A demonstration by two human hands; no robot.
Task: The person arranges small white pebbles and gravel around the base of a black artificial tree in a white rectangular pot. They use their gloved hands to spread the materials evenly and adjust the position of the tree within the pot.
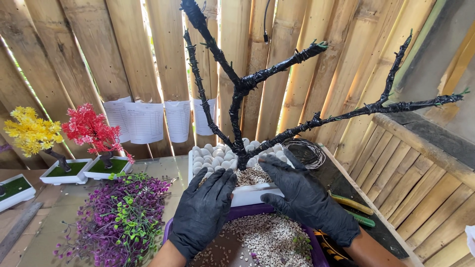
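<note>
White pot (247, 195) sits between gloved hands, left (202, 211), right (306, 198).

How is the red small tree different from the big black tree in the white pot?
The red tree is small and full of red leaves; the black tree is much larger, with bare wrapped branches. The red tree stands on green ground, the black tree among white stones. Both sit in white pots.

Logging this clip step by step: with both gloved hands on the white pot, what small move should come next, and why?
Probably spread the small gravel toward the front rim of the white pot: large white pebbles cover only the back, and both the left hand and right hand already rest flat there.
</note>
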